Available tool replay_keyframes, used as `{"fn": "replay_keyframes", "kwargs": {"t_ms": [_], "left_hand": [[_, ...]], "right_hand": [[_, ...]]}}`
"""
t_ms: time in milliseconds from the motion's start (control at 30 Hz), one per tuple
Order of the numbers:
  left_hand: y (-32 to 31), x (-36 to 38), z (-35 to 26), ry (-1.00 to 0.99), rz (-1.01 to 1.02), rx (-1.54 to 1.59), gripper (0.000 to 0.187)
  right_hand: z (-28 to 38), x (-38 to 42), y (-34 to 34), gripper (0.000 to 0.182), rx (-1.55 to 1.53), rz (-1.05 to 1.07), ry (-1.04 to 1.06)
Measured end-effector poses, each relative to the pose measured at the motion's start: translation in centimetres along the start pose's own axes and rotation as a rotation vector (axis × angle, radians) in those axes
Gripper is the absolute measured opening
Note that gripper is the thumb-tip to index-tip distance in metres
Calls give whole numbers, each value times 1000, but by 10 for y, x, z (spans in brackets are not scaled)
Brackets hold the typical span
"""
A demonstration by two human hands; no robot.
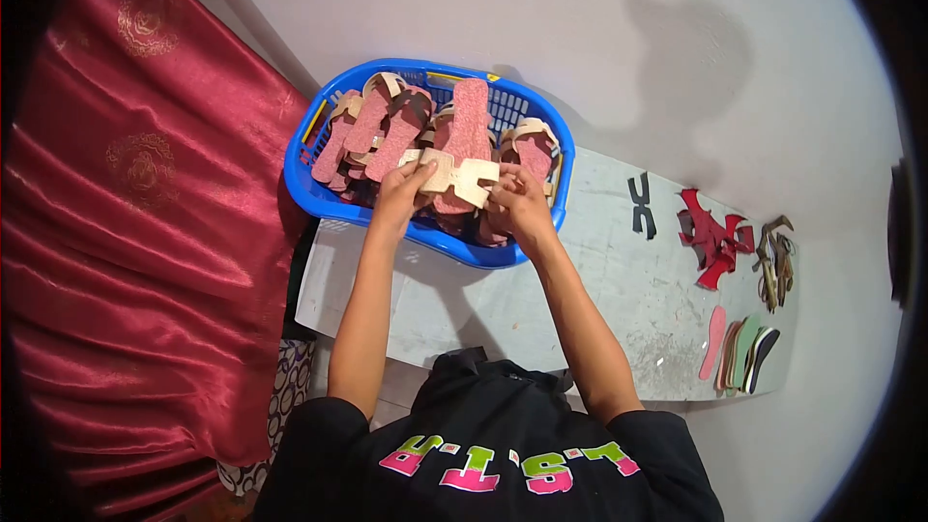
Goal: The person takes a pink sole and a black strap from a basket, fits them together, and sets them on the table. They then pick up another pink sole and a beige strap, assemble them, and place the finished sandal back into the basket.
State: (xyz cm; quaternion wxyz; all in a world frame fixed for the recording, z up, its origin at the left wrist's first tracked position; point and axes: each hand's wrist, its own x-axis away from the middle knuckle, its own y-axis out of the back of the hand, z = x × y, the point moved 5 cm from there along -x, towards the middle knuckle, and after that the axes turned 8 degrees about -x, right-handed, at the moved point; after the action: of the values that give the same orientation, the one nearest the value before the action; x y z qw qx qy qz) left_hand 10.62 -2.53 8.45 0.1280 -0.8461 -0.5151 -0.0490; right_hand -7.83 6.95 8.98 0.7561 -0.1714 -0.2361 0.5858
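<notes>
Over the front part of a blue basket (432,245), my left hand (407,195) pinches one end of a cream cut-out strap piece (474,181). The other end is gripped between the fingers of my right hand (519,201). Just beneath the strap piece lies a pink sole (471,116), its top reaching toward the basket's back rim. Pink sandals (369,124) with cream and dark straps fill the basket around it. My fingers and the strap piece hide part of the sandals below.
On the grey table (619,271) to the right are dark strap pieces (641,205), a pile of red straps (713,238), olive-brown straps (774,261) and a row of coloured soles (742,356). A red curtain (155,232) hangs at the left.
</notes>
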Motion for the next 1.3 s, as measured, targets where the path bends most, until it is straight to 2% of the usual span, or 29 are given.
{"fn": "replay_keyframes", "kwargs": {"t_ms": [67, 133, 267, 367, 433, 567, 633, 667, 733, 833, 967, 1000, 1067, 1100, 1167, 1300], "left_hand": [[10, -18, -9, -22, -34, 4, 31], [20, -38, -11, -36, -59, 6, 33], [38, -82, 7, -66, -79, -90, 37], [43, -93, 21, -49, -93, -185, 42], [47, -99, 29, -95, -110, -411, 43], [50, -108, 47, -148, -130, -340, 47], [48, -101, 38, -112, -209, -532, 46], [44, -97, 34, -111, -207, -533, 46], [36, -87, 22, -148, -287, -814, 45], [34, -88, 26, -195, -344, -835, 41], [30, -89, 28, -217, -307, -761, 39], [28, -88, 28, -207, -297, -844, 38], [26, -84, 29, -195, -288, -928, 37], [26, -84, 32, -193, -284, -911, 37], [24, -86, 36, -196, -272, -893, 38], [23, -80, 32, -175, -290, -814, 37]], "right_hand": [[-3, -24, -12, 38, -152, -52, -39], [-2, -38, -20, 44, -154, -106, -62], [-22, -70, -15, 48, 77, -192, -49], [-42, -91, 3, 53, 370, -213, 63], [-50, -96, 11, 55, 445, -223, 64], [-46, -94, 10, 57, 620, -270, 117], [-46, -93, 9, 56, 654, -264, 141], [-45, -93, 6, 55, 689, -253, 169], [-49, -96, 8, 54, 770, -256, 218], [-49, -92, 3, 52, 866, -268, 251], [-41, -84, -5, 48, 952, -257, 299], [-44, -84, -3, 48, 952, -255, 300], [-50, -83, -1, 57, 1170, -236, 313], [-47, -79, -4, 57, 1170, -238, 315], [-37, -66, -23, 59, 1598, -145, 578], [-47, -75, -14, 65, 1661, -169, 627]]}}
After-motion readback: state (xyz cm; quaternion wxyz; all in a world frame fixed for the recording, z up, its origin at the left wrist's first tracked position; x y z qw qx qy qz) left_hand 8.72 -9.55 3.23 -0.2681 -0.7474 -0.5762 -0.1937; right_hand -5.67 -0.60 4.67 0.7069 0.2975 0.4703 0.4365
